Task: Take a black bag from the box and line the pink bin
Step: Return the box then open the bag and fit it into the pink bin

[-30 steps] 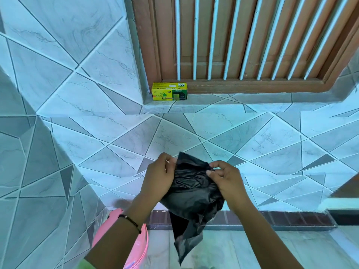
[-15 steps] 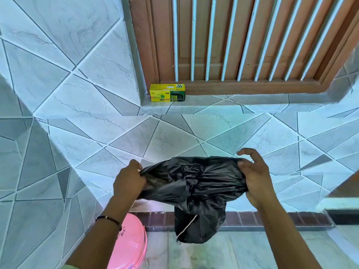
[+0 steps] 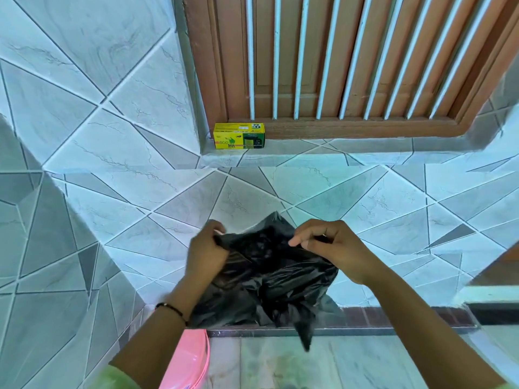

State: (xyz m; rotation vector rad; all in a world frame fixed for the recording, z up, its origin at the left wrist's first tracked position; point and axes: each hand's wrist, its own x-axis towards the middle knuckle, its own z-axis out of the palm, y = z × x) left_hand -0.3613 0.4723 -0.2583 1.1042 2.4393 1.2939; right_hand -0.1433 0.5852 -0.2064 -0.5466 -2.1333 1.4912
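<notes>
My left hand and right hand pinch the black bag — held above the pink bin.

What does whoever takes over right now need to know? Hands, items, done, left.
Left hand: pinching the black bag at its top edge.
Right hand: pinching the same edge; bag hangs crumpled in the air between both.
Yellow box: on the window ledge, untouched.
Pink bin: on the floor, lower left, no liner visible.
Done: bag out of the box.
Left: open the mouth, fit it into the bin.
</notes>
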